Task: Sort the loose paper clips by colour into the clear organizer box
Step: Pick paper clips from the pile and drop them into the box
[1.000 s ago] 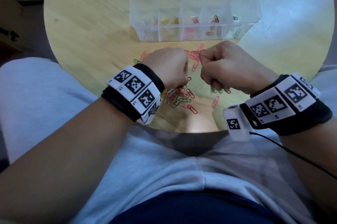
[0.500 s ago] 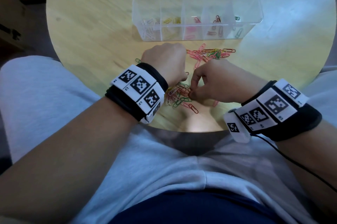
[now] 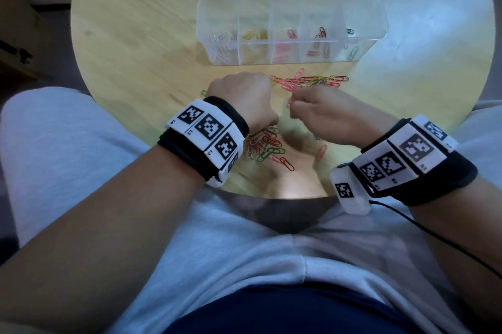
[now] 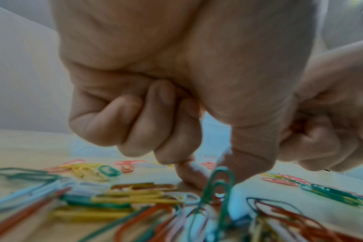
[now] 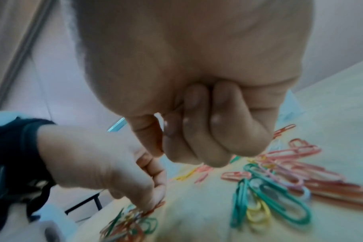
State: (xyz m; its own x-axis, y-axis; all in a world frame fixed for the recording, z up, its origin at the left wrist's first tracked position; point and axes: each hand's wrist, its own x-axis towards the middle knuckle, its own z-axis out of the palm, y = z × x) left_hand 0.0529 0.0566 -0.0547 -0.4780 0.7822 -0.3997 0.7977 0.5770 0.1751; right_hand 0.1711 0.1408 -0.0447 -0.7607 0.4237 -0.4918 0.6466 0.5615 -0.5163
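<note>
**Picking clips from the pile**

The left hand [image 4: 176, 101] pinches a green clip [image 4: 218, 183] in its grip; the right hand [image 3: 323, 113] is curled, contents unclear. Loose paper clips [image 3: 269, 146] litter the table [image 3: 130, 34]. Lifting singly avoids tangles before the organizer box [image 3: 292, 59].

round wooden table [image 3: 130, 34] is carrying all | clear organizer box [image 3: 364, 43] is standing at 12 o'clock | loose paper clips [image 3: 267, 147] are lying at centre and toward 6 o'clock
</note>
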